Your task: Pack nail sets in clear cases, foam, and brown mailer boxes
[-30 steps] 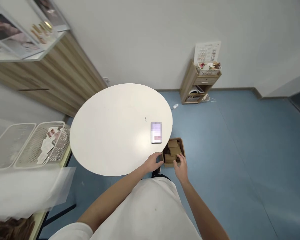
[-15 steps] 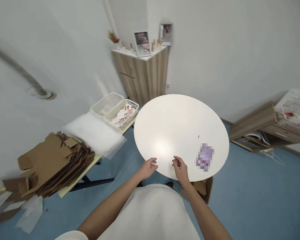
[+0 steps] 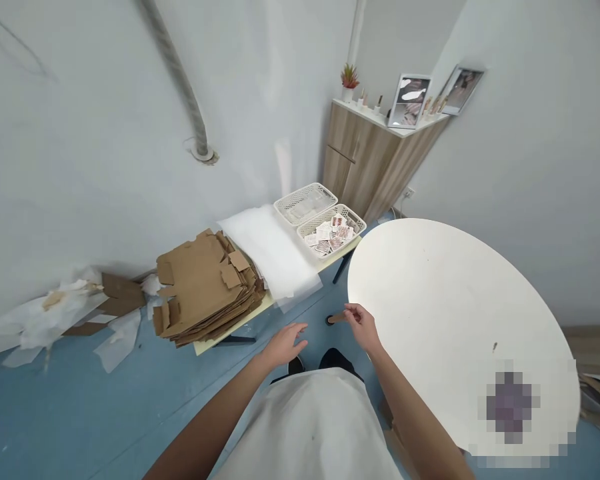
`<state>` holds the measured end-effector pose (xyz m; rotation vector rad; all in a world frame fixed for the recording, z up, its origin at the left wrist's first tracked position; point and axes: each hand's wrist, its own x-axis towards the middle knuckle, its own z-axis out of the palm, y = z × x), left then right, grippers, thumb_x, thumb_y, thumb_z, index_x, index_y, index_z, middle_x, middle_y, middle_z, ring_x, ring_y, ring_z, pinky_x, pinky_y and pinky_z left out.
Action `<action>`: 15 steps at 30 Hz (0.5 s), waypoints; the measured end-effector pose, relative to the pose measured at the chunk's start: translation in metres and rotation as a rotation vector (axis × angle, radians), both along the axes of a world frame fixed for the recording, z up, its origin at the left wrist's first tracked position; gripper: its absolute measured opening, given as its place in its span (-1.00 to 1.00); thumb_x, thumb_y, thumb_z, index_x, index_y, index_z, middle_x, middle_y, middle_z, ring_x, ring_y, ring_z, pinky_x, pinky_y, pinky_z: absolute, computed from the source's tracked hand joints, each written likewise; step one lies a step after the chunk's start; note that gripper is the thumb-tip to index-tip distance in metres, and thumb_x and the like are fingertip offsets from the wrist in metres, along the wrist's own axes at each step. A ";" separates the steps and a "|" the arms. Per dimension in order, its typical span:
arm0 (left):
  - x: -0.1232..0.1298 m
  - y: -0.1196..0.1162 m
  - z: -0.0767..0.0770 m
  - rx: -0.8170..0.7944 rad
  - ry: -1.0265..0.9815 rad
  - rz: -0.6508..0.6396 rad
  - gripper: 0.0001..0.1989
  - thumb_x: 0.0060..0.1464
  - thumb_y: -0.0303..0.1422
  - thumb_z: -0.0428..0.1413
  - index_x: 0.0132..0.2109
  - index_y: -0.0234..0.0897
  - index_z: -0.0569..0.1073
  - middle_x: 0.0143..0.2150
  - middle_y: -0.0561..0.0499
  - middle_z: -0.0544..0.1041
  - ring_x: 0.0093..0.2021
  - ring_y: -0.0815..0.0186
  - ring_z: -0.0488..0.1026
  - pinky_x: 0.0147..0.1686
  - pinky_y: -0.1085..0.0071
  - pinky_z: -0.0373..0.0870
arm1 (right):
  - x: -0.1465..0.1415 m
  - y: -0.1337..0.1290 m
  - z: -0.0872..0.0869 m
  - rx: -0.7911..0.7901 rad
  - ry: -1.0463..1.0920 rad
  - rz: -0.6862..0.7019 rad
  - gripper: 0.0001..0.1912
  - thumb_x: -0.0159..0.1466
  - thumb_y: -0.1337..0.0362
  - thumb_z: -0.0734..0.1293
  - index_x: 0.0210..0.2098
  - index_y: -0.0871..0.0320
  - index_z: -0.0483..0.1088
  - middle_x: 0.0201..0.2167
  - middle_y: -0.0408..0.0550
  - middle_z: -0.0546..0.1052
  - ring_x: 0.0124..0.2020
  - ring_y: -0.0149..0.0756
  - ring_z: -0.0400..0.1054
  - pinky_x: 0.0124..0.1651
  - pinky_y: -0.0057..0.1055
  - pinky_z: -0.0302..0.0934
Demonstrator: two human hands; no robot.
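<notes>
Wrap heap: 1, crumpled white, on floor far L, w/ 1 brown carton next to it.
Pipe: 1, on wall.
Cardboard stack: 1, too many layers for us to count; brown, flat, flaps & tabs sticking out, edges uneven; on side table, L of L hand.
White sheets: 1 pile, thin, smooth, betw. stack & baskets, overhanging table edge.
L hand: 1, released, fingers loosely spread, in air near stack & sheets.
Baskets: 2, white, perforated, side by side; nearer one has printed cards, we can't count 'em.
R hand: 1, fingers curled by round table's L edge; we can't tell if it grips anything.
Cabinet: 1, wood-look; on top 1 plant, 2 pic frames + small items.
Round table: 1, white, w/ 1 pixelated item, can't ID.
</notes>
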<state>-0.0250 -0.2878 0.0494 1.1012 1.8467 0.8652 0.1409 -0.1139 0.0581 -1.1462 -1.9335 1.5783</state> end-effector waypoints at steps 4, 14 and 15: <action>-0.033 0.012 -0.001 -0.045 0.022 0.013 -0.57 -0.05 -0.15 0.01 0.00 -0.12 0.34 -0.05 -0.07 0.43 -0.07 0.12 0.37 -0.13 0.24 0.31 | -0.039 0.019 0.005 0.019 -0.021 0.053 -0.63 0.10 0.04 0.23 -0.19 0.12 0.38 -0.33 -0.04 0.49 -0.38 -0.28 0.37 -0.32 -0.30 0.29; -0.105 0.112 0.006 0.022 0.173 -0.098 -0.63 0.02 -0.23 -0.01 0.02 -0.09 0.32 -0.06 0.00 0.42 -0.10 0.20 0.39 -0.09 0.32 0.28 | -0.128 0.096 -0.019 -0.126 -0.030 0.001 -0.64 0.07 0.07 0.25 -0.23 0.17 0.37 -0.32 -0.02 0.49 -0.34 -0.28 0.37 -0.18 -0.27 0.26; -0.112 0.124 0.007 0.002 0.177 -0.107 -0.62 0.03 -0.24 -0.02 0.03 -0.11 0.31 -0.06 -0.01 0.42 -0.10 0.20 0.38 -0.09 0.31 0.27 | -0.139 0.105 -0.022 -0.133 -0.030 0.001 -0.65 0.07 0.08 0.25 -0.23 0.17 0.37 -0.32 -0.02 0.49 -0.33 -0.28 0.37 -0.17 -0.27 0.25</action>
